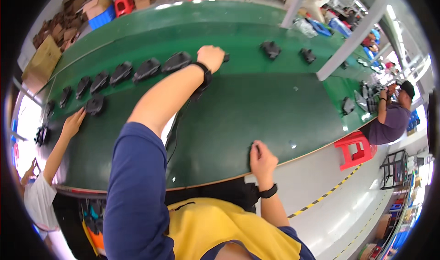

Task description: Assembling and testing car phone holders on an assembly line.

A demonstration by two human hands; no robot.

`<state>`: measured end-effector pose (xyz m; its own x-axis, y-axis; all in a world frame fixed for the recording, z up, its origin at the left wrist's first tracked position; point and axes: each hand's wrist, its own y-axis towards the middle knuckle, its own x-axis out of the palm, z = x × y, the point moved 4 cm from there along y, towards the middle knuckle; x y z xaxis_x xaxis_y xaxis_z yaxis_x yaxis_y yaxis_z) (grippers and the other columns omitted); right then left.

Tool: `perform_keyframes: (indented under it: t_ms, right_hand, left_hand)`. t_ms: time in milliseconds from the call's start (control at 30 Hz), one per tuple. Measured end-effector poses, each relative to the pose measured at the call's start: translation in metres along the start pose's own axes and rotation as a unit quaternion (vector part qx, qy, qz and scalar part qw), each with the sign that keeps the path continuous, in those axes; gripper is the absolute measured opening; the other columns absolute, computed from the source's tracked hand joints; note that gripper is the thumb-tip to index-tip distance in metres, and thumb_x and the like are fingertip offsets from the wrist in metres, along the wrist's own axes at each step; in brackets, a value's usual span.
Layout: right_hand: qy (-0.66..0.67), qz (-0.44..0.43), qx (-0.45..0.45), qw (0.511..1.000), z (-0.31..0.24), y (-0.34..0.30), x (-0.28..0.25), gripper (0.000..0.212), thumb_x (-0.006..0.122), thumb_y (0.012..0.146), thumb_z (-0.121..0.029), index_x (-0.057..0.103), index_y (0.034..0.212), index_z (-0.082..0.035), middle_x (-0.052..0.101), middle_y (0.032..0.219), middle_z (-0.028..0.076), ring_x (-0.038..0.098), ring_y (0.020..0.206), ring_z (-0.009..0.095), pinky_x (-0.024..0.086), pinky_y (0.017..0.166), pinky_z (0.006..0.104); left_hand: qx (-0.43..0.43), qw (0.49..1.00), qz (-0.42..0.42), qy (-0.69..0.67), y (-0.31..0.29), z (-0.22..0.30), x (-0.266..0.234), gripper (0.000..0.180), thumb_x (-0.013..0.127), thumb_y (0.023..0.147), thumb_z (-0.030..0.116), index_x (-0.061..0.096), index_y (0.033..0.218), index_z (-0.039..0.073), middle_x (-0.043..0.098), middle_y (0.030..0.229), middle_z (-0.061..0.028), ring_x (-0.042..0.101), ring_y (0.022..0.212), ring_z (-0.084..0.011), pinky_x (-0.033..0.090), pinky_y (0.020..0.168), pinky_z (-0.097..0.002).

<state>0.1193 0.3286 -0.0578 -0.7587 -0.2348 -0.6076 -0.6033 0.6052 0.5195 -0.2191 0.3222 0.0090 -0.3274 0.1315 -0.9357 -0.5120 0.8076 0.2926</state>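
Observation:
My left arm stretches far across the green bench, and my left hand [211, 58] is closed over a black moulded part [226, 58]. Only the right end of that part shows past my fingers. Just left of it lies another black moulded part [177, 61], in a row of several similar ones. Near the front edge my right hand [264, 163] is closed in a pinch. Between its thumb and fingers is a small dark piece [254, 155], too hidden to name. Black bands sit on both wrists.
More black parts [271, 50] lie farther right on the green belt [247, 35]. At left, a co-worker's hand [73, 122] touches a black part [95, 104]. A metal post [353, 42] rises at right, near a red stool [354, 150] and a seated person [393, 118].

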Motion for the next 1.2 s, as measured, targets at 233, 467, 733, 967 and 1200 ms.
perform_keyframes:
  t_ms: [233,467,733,967,1200]
  right_hand:
    - [0.002,0.009,-0.011,1.000,0.001,0.000,-0.003,0.013,0.062,0.075,-0.008,0.063,0.088,-0.007,0.059,0.062,0.007,0.053,0.044,0.016,0.042,0.044,0.0253]
    - [0.001,0.002,-0.016,1.000,0.003,0.008,-0.005,0.014,0.062,0.075,-0.007,0.062,0.088,-0.007,0.060,0.064,0.006,0.054,0.044,0.016,0.042,0.044,0.0253]
    - [0.006,0.017,-0.032,0.999,0.003,0.005,-0.004,0.014,0.062,0.074,-0.006,0.062,0.088,-0.006,0.060,0.063,0.006,0.053,0.043,0.015,0.041,0.043,0.0244]
    - [0.041,0.016,-0.025,0.999,0.000,0.004,-0.011,0.013,0.063,0.073,-0.007,0.062,0.086,-0.005,0.057,0.059,0.005,0.050,0.042,0.014,0.040,0.042,0.0240]
    - [0.090,0.006,-0.017,0.996,0.014,0.009,-0.015,0.012,0.062,0.077,-0.010,0.062,0.087,-0.004,0.055,0.057,0.005,0.050,0.043,0.016,0.040,0.042,0.0263]
  left_hand:
    - [-0.095,0.994,-0.010,0.049,0.022,0.020,0.067,0.024,0.048,0.081,0.013,0.062,0.096,0.001,0.062,0.101,-0.0146,0.061,0.090,-0.0298,0.048,0.069,-0.0486]
    - [-0.183,0.972,-0.144,0.022,0.017,0.021,0.060,0.034,0.044,0.085,0.016,0.056,0.114,0.001,0.048,0.126,-0.0159,0.049,0.111,-0.0352,0.038,0.087,-0.0541]
    - [-0.184,0.968,-0.160,0.066,0.002,-0.011,0.054,0.033,0.043,0.086,0.016,0.058,0.114,0.009,0.047,0.128,-0.0091,0.047,0.116,-0.0270,0.030,0.093,-0.0583]
    - [-0.213,0.964,-0.160,-0.017,-0.007,-0.019,0.041,0.025,0.047,0.082,0.014,0.065,0.098,0.008,0.059,0.111,-0.0100,0.058,0.100,-0.0256,0.031,0.091,-0.0572]
    - [-0.029,0.995,-0.089,0.026,0.003,0.028,-0.016,0.016,0.052,0.075,0.010,0.068,0.079,0.007,0.066,0.080,-0.0104,0.064,0.077,-0.0277,0.039,0.080,-0.0531]
